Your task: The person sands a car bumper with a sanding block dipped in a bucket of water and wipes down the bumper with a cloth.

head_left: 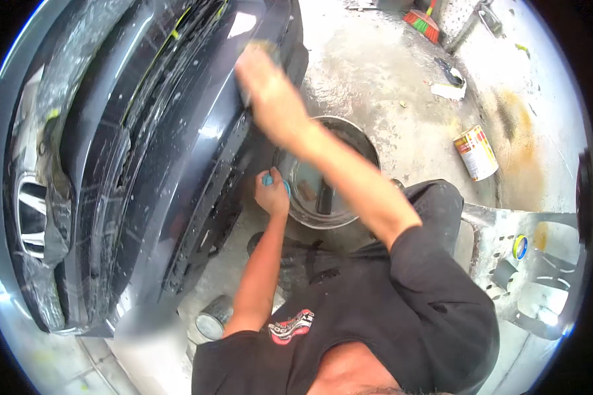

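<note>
A dark car bumper (pixel 197 125), wet and speckled with drops, fills the left side of the head view. My right hand (pixel 260 76), smeared by motion, is closed against its upper right surface. A dull yellowish edge shows at the fingers, too blurred to name. Lower down, my left hand (pixel 271 195) is closed around a small light-blue thing (pixel 267 179), mostly hidden in the fingers. Beside that hand stands a round bucket (pixel 329 226) with water and a dark block-like thing (pixel 324 197) in it. My right forearm crosses above the bucket.
A paint can (pixel 476 153) lies tilted on the wet floor at the right. Nearby is a white plastic stool or chair (pixel 507 263) bearing a blue-yellow tape roll (pixel 520 247). A red-green broom (pixel 423 25) is at the back. Another can (pixel 214 319) sits by my left elbow.
</note>
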Demonstrator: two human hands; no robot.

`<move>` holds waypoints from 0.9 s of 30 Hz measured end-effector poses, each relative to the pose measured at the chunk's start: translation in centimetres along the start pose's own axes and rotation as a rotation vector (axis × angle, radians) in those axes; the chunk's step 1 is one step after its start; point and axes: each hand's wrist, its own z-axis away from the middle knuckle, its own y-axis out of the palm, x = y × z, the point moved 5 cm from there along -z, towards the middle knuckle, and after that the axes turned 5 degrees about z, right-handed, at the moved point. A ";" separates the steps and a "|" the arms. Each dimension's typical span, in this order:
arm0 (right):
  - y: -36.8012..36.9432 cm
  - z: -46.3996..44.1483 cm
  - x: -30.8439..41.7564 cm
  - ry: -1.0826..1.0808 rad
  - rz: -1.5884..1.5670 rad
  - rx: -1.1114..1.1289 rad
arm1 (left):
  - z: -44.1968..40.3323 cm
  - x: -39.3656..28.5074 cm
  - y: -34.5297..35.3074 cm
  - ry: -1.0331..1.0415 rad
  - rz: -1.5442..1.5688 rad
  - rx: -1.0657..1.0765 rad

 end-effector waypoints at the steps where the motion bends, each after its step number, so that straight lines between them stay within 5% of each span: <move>1: -0.2 3.1 4.2 -0.018 -0.033 0.016 | -0.2 0.7 0.2 0.022 0.028 0.011; 2: 0.1 5.2 6.7 -0.035 -0.063 0.028 | -0.5 3.6 2.0 0.307 -0.407 0.130; 6: -0.2 2.3 2.0 -0.079 0.016 0.046 | -0.1 0.0 -0.1 -0.042 0.034 -0.008; 10: 0.6 0.2 1.9 0.109 0.064 -0.069 | -0.4 1.4 0.3 0.063 -0.037 -0.057; 12: 0.2 3.6 6.8 -0.001 -0.038 -0.058 | -0.7 9.3 4.2 0.101 -0.128 -0.015; 14: -0.5 4.9 8.3 -0.093 0.008 -0.014 | 0.0 9.5 4.1 0.092 -0.119 0.006; 16: -0.5 2.8 4.4 -0.132 0.037 -0.053 | 0.0 1.2 0.2 0.048 0.000 -0.017; 19: 1.2 -0.8 -2.7 0.028 0.191 -0.092 | -0.2 0.7 0.0 0.030 -0.046 -0.033; 24: -0.4 4.4 7.7 -0.080 0.055 0.051 | -0.8 4.7 2.1 0.232 -0.051 -0.001; 27: -0.4 3.0 4.0 -0.150 0.158 0.029 | -0.8 2.6 1.0 0.238 -0.134 -0.012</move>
